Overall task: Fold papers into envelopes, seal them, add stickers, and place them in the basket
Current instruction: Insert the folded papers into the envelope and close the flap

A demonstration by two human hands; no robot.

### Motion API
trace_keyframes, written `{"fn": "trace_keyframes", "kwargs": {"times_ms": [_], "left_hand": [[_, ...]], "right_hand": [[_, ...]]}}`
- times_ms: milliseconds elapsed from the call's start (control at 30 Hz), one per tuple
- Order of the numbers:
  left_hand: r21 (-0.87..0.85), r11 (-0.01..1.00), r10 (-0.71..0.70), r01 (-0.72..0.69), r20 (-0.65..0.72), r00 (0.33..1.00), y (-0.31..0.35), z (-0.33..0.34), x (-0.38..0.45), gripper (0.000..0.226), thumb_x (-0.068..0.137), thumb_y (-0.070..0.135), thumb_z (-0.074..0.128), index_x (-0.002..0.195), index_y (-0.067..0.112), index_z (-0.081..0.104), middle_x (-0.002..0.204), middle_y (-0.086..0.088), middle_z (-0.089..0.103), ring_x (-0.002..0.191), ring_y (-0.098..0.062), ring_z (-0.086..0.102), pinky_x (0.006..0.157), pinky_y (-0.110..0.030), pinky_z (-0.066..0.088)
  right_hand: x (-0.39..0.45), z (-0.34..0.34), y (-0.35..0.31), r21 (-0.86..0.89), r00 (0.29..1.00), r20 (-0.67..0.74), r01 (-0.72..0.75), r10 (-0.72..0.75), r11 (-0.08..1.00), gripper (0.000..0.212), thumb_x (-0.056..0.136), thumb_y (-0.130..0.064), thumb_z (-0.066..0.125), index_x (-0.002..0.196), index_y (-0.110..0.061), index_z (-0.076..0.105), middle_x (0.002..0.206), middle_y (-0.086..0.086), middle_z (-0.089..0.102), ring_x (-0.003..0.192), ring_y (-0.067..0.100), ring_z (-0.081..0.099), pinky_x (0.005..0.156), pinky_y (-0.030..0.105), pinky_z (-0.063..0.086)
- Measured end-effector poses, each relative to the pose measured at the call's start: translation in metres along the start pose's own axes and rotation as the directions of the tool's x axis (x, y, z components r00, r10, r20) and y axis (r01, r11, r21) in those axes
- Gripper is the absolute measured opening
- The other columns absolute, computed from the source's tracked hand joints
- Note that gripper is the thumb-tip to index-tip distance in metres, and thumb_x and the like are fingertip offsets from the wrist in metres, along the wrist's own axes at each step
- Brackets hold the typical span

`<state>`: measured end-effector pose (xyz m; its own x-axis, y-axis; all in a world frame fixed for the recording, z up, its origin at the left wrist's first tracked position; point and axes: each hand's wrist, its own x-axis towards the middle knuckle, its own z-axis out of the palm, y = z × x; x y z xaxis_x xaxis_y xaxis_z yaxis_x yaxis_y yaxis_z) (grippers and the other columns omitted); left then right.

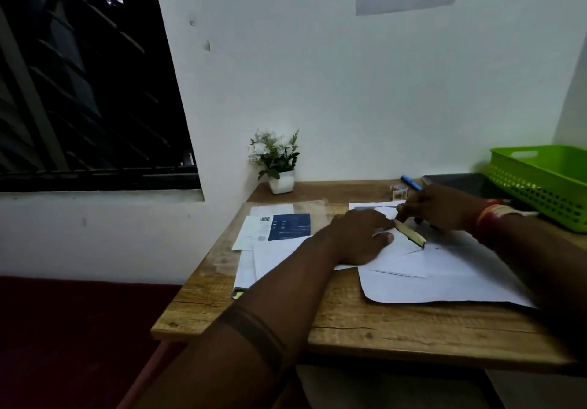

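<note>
We've got the left hand (355, 237) flat, fingers spread on the folded white paper (409, 259), right hand (441, 206) pinching a yellowish strip (409, 233) on the wooden tabletop (349, 323).

The desk (365, 323) is wood — matt, with visible grain and a rough crack line; on it lie smooth white paper sheets (444, 284), matt, one creased into folds. At 2 o'clock sits a green plastic basket (540, 186), its wall perforated and faintly glossy; at 12 o'clock a glossy white pot (281, 182) — whether ceramic or plastic cannot be told. The wall (317, 90) is matt painted plaster; a blue card (289, 226) looks smooth.
</note>
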<state>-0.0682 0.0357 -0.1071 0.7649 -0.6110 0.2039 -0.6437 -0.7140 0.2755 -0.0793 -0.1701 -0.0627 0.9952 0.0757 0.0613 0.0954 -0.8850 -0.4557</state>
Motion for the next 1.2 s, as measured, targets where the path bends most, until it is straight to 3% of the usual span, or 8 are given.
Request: {"fn": "trace_keyframes", "kwargs": {"times_ms": [100,200,300,467,633,900,1067,1200], "left_hand": [[0.017,1.000,0.014,-0.014,-0.013,1.000,0.000,-0.003,-0.003,0.046,0.103,0.044,0.048,0.145,0.027,0.054,0.152,-0.003,0.047,0.143,-0.024,0.038,0.116,-0.048,0.032],[0.020,0.999,-0.024,0.025,-0.013,1.000,0.003,-0.003,-0.004,0.045,0.102,0.048,0.048,0.143,0.032,0.056,0.147,-0.003,0.047,0.139,-0.026,0.039,0.114,-0.051,0.033],[0.033,0.999,-0.036,0.036,-0.017,0.999,0.008,-0.006,-0.005,0.041,0.101,0.048,0.047,0.140,0.037,0.058,0.143,-0.001,0.049,0.136,-0.027,0.040,0.111,-0.053,0.034],[0.038,0.998,-0.044,0.044,0.000,0.999,0.011,-0.004,-0.005,0.044,0.094,0.056,0.039,0.133,0.048,0.059,0.146,0.005,0.053,0.140,-0.025,0.040,0.111,-0.057,0.033],[0.038,0.998,-0.045,0.045,-0.013,0.999,0.019,-0.007,-0.010,0.043,0.098,0.061,0.042,0.133,0.045,0.061,0.141,-0.001,0.055,0.136,-0.024,0.043,0.108,-0.051,0.037],[0.041,0.996,-0.088,0.085,0.062,0.994,0.030,-0.014,-0.020,0.067,0.085,0.076,0.056,0.141,0.040,0.053,0.158,0.007,0.040,0.146,-0.018,0.031,0.115,-0.042,0.027],[0.038,0.996,-0.079,0.077,0.036,0.996,0.026,-0.012,-0.020,0.070,0.086,0.074,0.056,0.147,0.043,0.043,0.158,0.003,0.038,0.145,-0.023,0.032,0.114,-0.043,0.028],[0.055,0.995,-0.081,0.080,0.017,0.997,0.024,-0.010,-0.018,0.066,0.089,0.071,0.055,0.149,0.050,0.037,0.151,0.000,0.036,0.141,-0.027,0.034,0.113,-0.046,0.029]], "right_hand": [[0.003,0.007,0.015,0.019,0.996,-0.070,0.055,-0.053,0.998,0.015,0.095,-0.036,0.058,0.091,-0.030,0.072,0.100,0.003,0.068,0.089,0.019,0.062,0.084,0.035,0.049],[0.001,0.011,0.017,-0.133,0.990,-0.099,0.086,-0.099,0.987,0.011,0.093,-0.036,0.061,0.100,-0.037,0.070,0.115,-0.010,0.060,0.093,0.009,0.057,0.082,0.026,0.043],[0.000,0.016,0.013,-0.154,0.984,-0.146,0.077,-0.100,0.985,0.014,0.092,-0.038,0.062,0.103,-0.032,0.069,0.118,-0.005,0.064,0.097,0.013,0.056,0.078,0.023,0.037],[0.006,0.022,0.016,-0.137,0.968,-0.195,0.130,-0.156,0.982,0.026,0.091,-0.032,0.068,0.113,-0.020,0.067,0.126,0.000,0.062,0.133,0.024,0.044,0.083,0.017,0.029],[0.010,0.025,0.020,-0.102,0.960,-0.214,0.160,-0.178,0.982,0.031,0.088,-0.032,0.071,0.115,-0.018,0.064,0.105,-0.005,0.056,0.129,0.021,0.047,0.084,0.019,0.031],[0.014,0.020,0.022,-0.025,0.961,-0.269,0.063,-0.068,0.998,0.034,0.084,-0.028,0.075,0.115,-0.026,0.062,0.098,0.000,0.064,0.089,0.017,0.059,0.077,0.027,0.040],[0.009,0.011,0.023,0.011,0.955,-0.284,0.092,-0.085,0.996,0.014,0.083,-0.017,0.068,0.075,-0.029,0.067,0.073,-0.011,0.064,0.074,0.012,0.057,0.059,0.018,0.034],[0.011,0.005,0.036,0.251,0.942,-0.336,0.066,0.023,0.966,0.013,0.080,-0.020,0.067,0.066,-0.019,0.067,0.075,0.003,0.067,0.081,0.026,0.064,0.075,0.037,0.049]]}}
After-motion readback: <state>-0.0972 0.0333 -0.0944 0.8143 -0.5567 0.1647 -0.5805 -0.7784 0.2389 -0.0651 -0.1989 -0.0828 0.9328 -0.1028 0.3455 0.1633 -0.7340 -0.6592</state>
